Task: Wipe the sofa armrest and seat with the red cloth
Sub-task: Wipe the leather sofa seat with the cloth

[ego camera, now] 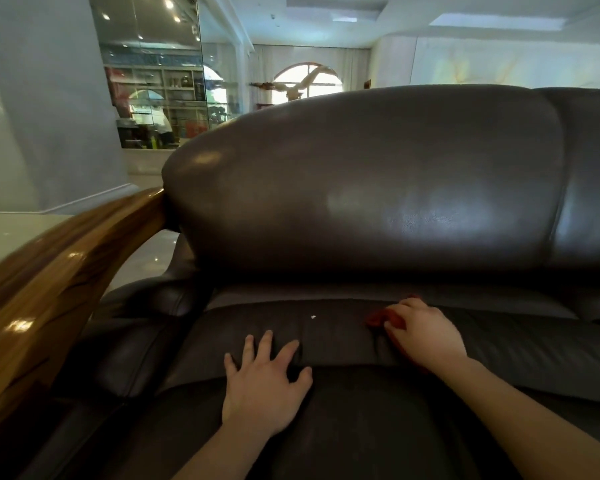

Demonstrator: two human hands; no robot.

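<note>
The right hand (426, 332) is bunching the red cloth (378, 318) under its curled fingers and pressing it onto the seat (326, 327), far back near the crease where the seat cushion is meeting the backrest (378, 181). Only a little of the cloth is showing, poking out past the fingertips and beneath the palm. The left hand (264, 386) is lying flat with fingers spread on the seat, nearer the front edge, holding nothing and apparently bracing the body.

The cloth is looking thin, soft and very light (it is crumpling entirely inside one hand), so it should be folding and dragging easily; gathering it into a wad under the palm, as here, is probably giving the best purchase. The dark leather is shining and likely sliding smoothly under the fabric, though it is dimpling under pressure. A small white speck (313, 317) is sitting on the seat between the two hands, just left of the cloth. The glossy wooden armrest (66, 265) is running along the left side, well apart from both hands, and should be feeling hard and slick.
</note>
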